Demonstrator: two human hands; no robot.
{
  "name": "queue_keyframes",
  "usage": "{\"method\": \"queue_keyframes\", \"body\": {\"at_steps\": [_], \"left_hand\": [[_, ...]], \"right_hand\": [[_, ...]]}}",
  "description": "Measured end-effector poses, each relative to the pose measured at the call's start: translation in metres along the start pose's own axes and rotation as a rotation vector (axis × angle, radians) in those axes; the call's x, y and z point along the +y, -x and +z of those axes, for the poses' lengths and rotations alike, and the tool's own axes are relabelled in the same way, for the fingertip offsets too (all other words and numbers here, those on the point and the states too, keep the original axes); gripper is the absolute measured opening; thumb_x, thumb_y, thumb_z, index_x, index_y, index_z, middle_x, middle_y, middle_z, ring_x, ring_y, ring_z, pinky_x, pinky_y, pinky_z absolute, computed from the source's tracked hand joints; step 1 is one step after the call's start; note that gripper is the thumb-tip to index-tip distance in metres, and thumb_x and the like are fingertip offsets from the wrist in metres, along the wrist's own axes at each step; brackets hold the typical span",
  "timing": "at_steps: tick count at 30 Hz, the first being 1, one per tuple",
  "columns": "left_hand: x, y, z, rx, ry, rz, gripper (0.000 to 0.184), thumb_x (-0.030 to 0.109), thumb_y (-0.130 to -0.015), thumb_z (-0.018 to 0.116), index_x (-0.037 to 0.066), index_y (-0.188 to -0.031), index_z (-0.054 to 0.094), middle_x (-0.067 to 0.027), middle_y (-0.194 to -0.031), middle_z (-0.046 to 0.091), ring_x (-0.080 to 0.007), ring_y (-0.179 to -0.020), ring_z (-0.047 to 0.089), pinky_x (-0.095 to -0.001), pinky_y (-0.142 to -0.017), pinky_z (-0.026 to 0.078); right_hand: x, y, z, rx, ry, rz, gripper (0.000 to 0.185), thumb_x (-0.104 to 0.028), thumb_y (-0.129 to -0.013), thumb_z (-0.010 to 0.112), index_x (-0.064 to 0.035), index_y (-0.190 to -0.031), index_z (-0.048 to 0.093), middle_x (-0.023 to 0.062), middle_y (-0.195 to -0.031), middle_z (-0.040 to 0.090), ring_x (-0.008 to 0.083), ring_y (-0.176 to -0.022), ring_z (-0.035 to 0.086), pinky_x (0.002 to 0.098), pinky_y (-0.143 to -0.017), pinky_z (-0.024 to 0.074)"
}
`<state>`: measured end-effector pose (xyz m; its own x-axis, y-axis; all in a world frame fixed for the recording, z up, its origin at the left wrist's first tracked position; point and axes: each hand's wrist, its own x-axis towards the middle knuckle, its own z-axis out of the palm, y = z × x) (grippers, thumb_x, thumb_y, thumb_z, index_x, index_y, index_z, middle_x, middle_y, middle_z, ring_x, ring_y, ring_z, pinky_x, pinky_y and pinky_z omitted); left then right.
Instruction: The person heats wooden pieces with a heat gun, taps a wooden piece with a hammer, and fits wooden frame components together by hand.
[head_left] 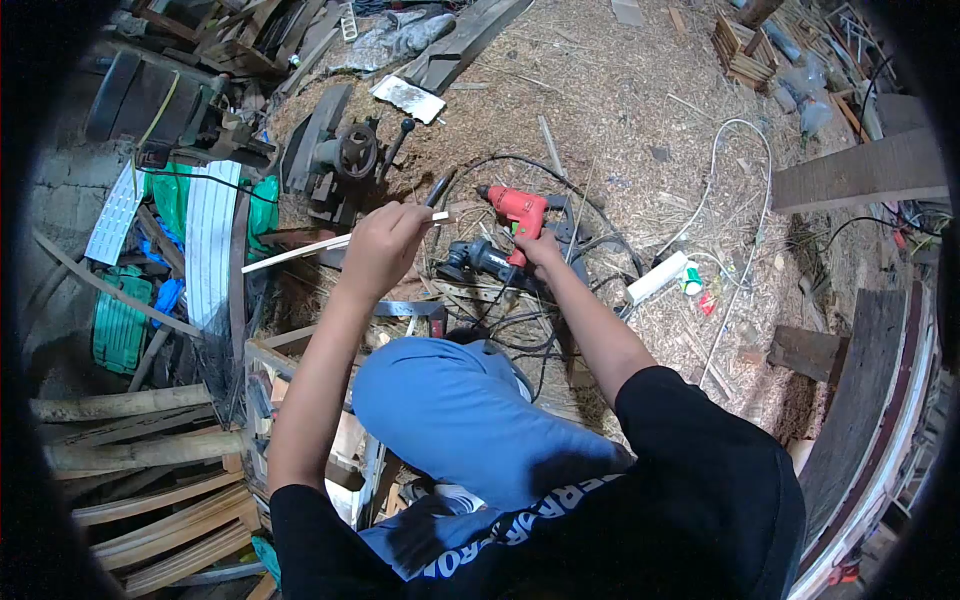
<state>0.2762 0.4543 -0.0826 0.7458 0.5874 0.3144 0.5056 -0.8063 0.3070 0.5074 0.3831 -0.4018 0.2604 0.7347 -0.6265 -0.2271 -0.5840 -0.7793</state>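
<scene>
A thin pale wooden strip (298, 254) passes through my left hand (385, 243), whose fingers are closed round it near its right end. My right hand (540, 254) is wrapped round the handle of a red power drill (517, 204). The drill's chuck points left, toward the strip's end. Just below the drill, a dark angle grinder (480, 258) lies on the shavings, with black cables looped around it. Part of the drill handle is hidden by my right hand.
A metal vise (352, 155) stands beyond my left hand. A white power strip (658, 278) with a white cord lies at the right. Curved wooden strips (170, 520) are stacked at the lower left. A grey plank (850, 180) juts in from the right.
</scene>
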Motion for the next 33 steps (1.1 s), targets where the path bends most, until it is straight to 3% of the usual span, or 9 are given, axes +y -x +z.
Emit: {"method": "queue_keyframes", "body": {"at_steps": [3,6,9,13,14,20,23,27,33], "left_hand": [[-0.009,0.011,-0.001,0.005,-0.009,-0.012,0.017,0.004,-0.086,0.073,0.004,-0.101,0.065,-0.0128,-0.086,0.065,-0.0337,-0.08,0.065,-0.0447,-0.069,0.052],[-0.015,0.02,-0.011,0.014,-0.022,-0.031,0.018,0.003,-0.085,0.072,0.004,-0.102,0.065,-0.0132,-0.087,0.066,-0.0341,-0.08,0.065,-0.0447,-0.069,0.052],[-0.016,0.025,-0.028,0.055,-0.024,-0.042,0.019,0.001,-0.084,0.072,0.004,-0.102,0.065,-0.0138,-0.088,0.067,-0.0348,-0.082,0.065,-0.0446,-0.07,0.053],[-0.014,0.028,-0.057,0.096,-0.069,-0.044,0.02,0.001,-0.084,0.07,0.003,-0.103,0.066,-0.0142,-0.089,0.067,-0.0355,-0.083,0.066,-0.045,-0.072,0.054],[-0.014,0.029,-0.065,0.083,-0.091,-0.055,0.017,0.002,-0.086,0.068,0.003,-0.103,0.066,-0.0146,-0.089,0.068,-0.0358,-0.084,0.066,-0.0461,-0.072,0.054],[0.009,0.041,-0.114,0.154,-0.166,-0.128,0.017,0.005,-0.089,0.07,0.0,-0.105,0.068,-0.0162,-0.094,0.07,-0.037,-0.087,0.067,-0.0455,-0.076,0.054],[0.033,0.049,-0.149,0.227,-0.186,-0.156,0.016,0.005,-0.089,0.07,0.0,-0.104,0.068,-0.0166,-0.095,0.07,-0.0373,-0.088,0.068,-0.0453,-0.077,0.054],[0.069,0.071,-0.204,0.313,-0.256,-0.208,0.015,0.005,-0.09,0.071,-0.001,-0.104,0.069,-0.0175,-0.097,0.071,-0.0381,-0.09,0.068,-0.0452,-0.079,0.054],[0.14,0.138,-0.294,0.319,-0.32,-0.469,0.013,0.012,-0.093,0.069,0.001,-0.101,0.069,-0.0187,-0.095,0.071,-0.04,-0.09,0.068,-0.047,-0.078,0.054]], "right_hand": [[-0.012,0.008,0.014,-0.168,-0.416,0.054,0.038,-0.006,-0.087,0.072,0.0018,-0.121,0.057,0.0112,-0.096,0.068,0.0233,-0.079,0.07,0.039,-0.067,0.0596],[-0.033,0.014,0.025,-0.159,-0.545,0.079,0.016,-0.002,-0.084,0.068,0.003,-0.095,0.057,0.0074,-0.073,0.058,0.0197,-0.06,0.06,0.0358,-0.051,0.0484],[-0.038,0.006,0.02,-0.29,-0.779,0.151,0.03,-0.006,-0.087,0.065,0.0001,-0.116,0.057,0.0089,-0.09,0.065,0.0156,-0.06,0.056,0.0336,-0.052,0.0492],[-0.074,0.034,0.006,-0.349,-0.583,0.147,0.017,-0.007,-0.087,0.065,-0.0007,-0.103,0.063,0.0032,-0.071,0.059,0.0114,-0.052,0.049,0.0306,-0.047,0.0439],[-0.078,0.038,0.007,-0.244,-0.499,-0.004,0.016,-0.008,-0.088,0.065,-0.0015,-0.103,0.065,0.0012,-0.066,0.057,0.0105,-0.049,0.049,0.0286,-0.043,0.0402],[-0.15,0.128,-0.014,-0.249,-0.199,-0.23,0.029,-0.009,-0.087,0.064,0.0004,-0.114,0.064,0.0018,-0.069,0.059,0.0096,-0.046,0.05,0.0264,-0.041,0.0393],[-0.196,0.193,-0.017,-0.363,-0.246,-0.425,0.034,-0.009,-0.087,0.063,-0.0003,-0.12,0.061,0.0024,-0.073,0.061,0.0099,-0.047,0.051,0.0266,-0.041,0.0417],[-0.255,0.247,-0.001,-0.574,-0.171,-0.506,0.045,-0.011,-0.089,0.073,-0.0055,-0.13,0.055,0.0021,-0.09,0.067,0.0102,-0.055,0.057,0.0268,-0.047,0.0473],[-0.31,0.29,0.045,-0.684,0.139,-0.692,0.032,-0.005,-0.085,0.075,-0.005,-0.116,0.065,-0.0016,-0.084,0.065,0.0063,-0.063,0.057,0.0253,-0.056,0.047]]}}
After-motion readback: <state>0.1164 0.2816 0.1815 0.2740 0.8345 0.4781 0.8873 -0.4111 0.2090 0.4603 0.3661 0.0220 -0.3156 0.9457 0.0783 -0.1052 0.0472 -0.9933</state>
